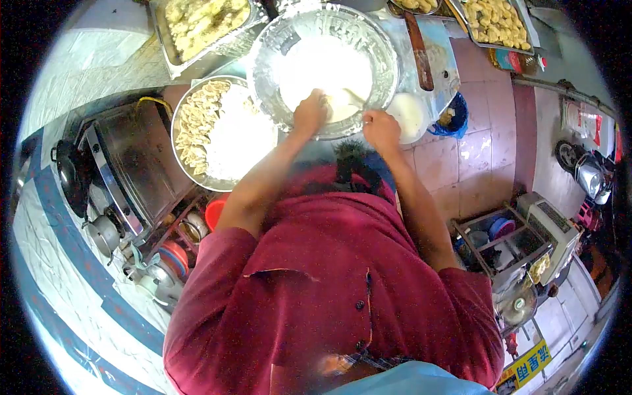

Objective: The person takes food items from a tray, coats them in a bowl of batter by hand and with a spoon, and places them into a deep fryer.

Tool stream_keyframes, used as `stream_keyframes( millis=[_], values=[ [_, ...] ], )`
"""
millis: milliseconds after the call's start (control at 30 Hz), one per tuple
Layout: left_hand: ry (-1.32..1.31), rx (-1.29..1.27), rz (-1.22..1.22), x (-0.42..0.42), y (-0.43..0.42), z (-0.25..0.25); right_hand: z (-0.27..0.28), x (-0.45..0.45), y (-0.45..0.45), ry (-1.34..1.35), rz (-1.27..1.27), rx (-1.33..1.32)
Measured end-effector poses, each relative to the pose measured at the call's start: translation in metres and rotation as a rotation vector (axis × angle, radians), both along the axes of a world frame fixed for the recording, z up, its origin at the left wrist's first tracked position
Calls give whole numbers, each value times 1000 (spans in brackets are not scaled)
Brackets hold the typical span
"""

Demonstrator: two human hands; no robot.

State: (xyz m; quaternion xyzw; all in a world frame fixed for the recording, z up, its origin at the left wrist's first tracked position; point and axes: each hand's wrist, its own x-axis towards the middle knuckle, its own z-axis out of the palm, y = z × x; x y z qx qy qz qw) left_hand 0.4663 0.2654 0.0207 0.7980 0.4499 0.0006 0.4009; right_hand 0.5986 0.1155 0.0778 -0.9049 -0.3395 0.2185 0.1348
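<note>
A large metal basin (263, 72) holds white, glare-washed batter (322, 66). Over its near part is my left hand (311, 113), with fingers curled together; what they hold, if anything, is hidden. At the basin's near right rim, my right hand (382, 130) has its fingers pressed together. A pale utensil-like shape (353, 99) lies inside the basin close to it, but I cannot tell whether the hand holds it. A white bowl (407, 118) with pale liquid stands right beside this hand. Left of the basin, a round tray (176, 135) holds pale pieces and white powder.
A pan of frying food (204, 23) is at the upper left. A brown-handled tool (419, 52) lies on the right of the worktop. Farther right are a tray of fried pieces (497, 23) and a blue-lined bin (459, 118). A red container (215, 212) sits below the round tray.
</note>
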Motion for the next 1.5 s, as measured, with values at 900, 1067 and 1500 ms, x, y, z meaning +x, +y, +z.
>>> stream_keyframes(
  millis=[900,1067,1500],
  values=[
    [-491,-1300,906,-1,16,12,-20,-3,-9,99,-41,188],
    [-532,-1402,920,-5,23,26,-47,9,11,280,176,219],
    [-806,-664,674,-34,245,123,-3,30,-2,949,-612,330]
  ],
)
